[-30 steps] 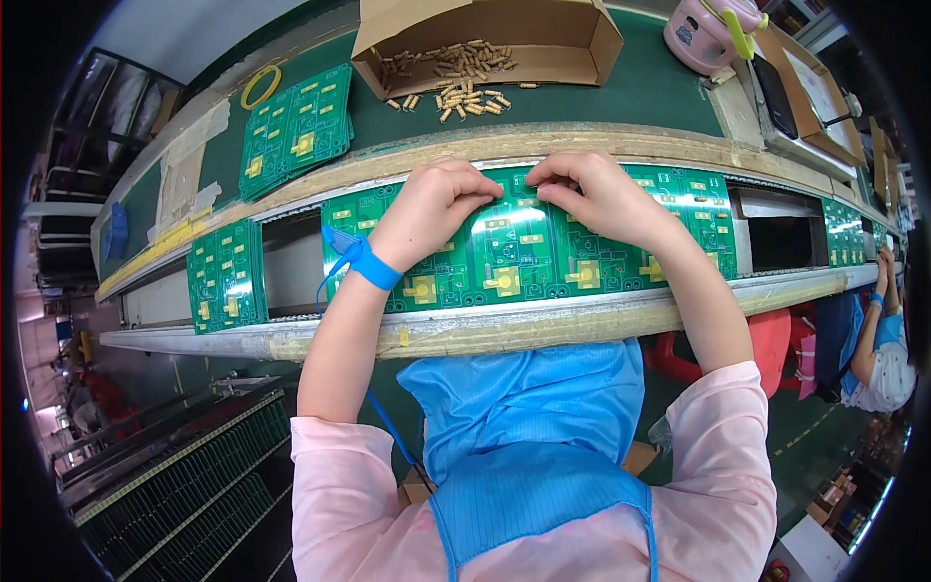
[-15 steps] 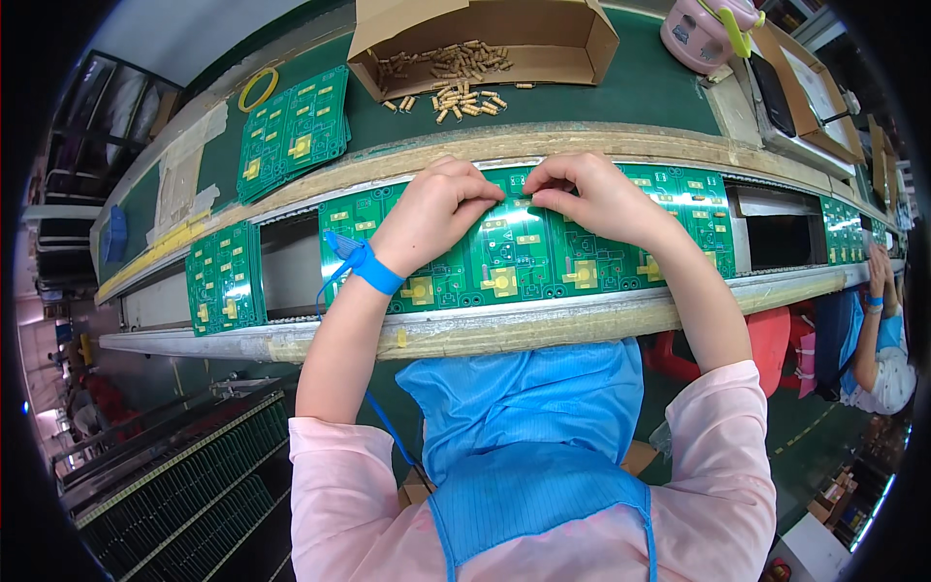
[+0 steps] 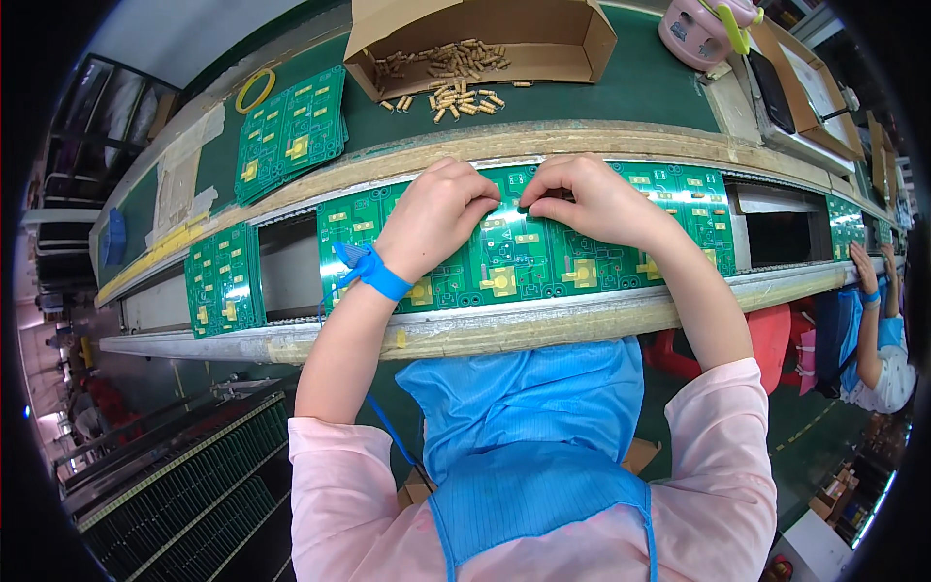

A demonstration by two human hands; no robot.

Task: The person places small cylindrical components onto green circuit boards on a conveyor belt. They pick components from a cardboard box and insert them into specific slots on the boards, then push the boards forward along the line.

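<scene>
A row of green circuit boards [image 3: 507,254] with yellow pads lies on the rail track in front of me. Over the upper part of the middle board, my left hand [image 3: 433,215] has its thumb and forefinger pressed together. My right hand [image 3: 589,202] also pinches, a short gap to the right of it, with fingertips down at the board. Whatever sits in either pinch is too small or hidden to name. A blue strap [image 3: 381,275] circles my left wrist.
Beyond the rail, an open cardboard box [image 3: 572,64] holds many small tan cylindrical components [image 3: 462,100], some spilled in front. Stacked circuit boards [image 3: 291,131] lie left of it, with a yellow tape roll [image 3: 256,90]. A pink bucket [image 3: 694,37] stands far right. A co-worker's hand [image 3: 862,267] is at the right.
My two hands stay at the same board, with only slight finger shifts. At the far right, the co-worker's hands have moved apart.
</scene>
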